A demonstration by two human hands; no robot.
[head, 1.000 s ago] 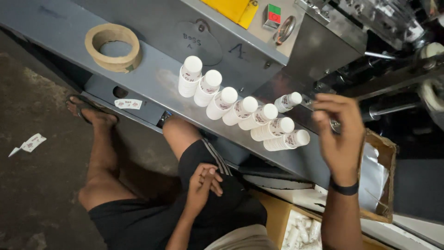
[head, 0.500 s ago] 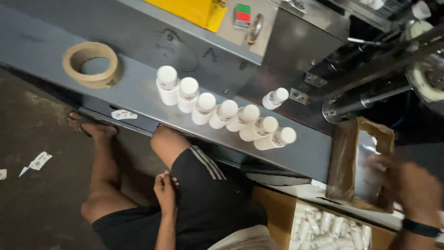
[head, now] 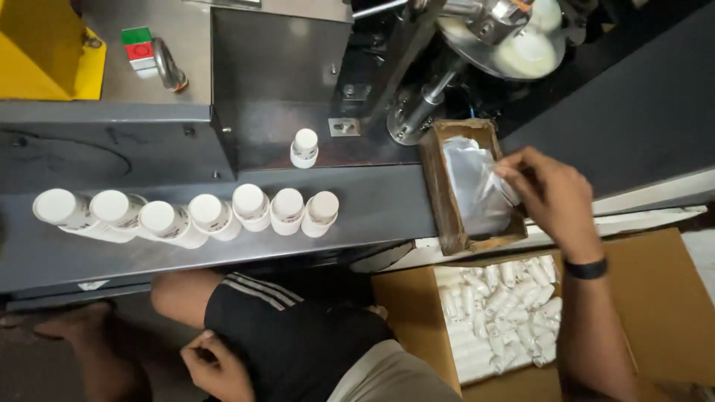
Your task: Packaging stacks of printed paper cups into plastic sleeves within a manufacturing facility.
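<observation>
My right hand (head: 553,195) reaches into a small wooden box (head: 439,201) beside the machine and pinches a clear plastic sheet (head: 477,186) lying in it. My left hand (head: 216,366) rests loosely curled beside my thigh, below the shelf, holding nothing. On the grey metal shelf (head: 380,201) stands a row of several white capped bottles (head: 194,216). One more white bottle (head: 304,147) stands alone behind the row, near the machine's dark panel.
A cardboard carton (head: 655,298) full of white bottles sits at the lower right by my leg. Behind the shelf are a yellow housing (head: 45,45), a red-and-green switch (head: 138,46) and the machine's metal disc and shaft (head: 491,30).
The view has swung right. My right hand left the bottle row and went into the wooden box, now pinching the plastic sheet. My left hand has stayed low by my thigh.
</observation>
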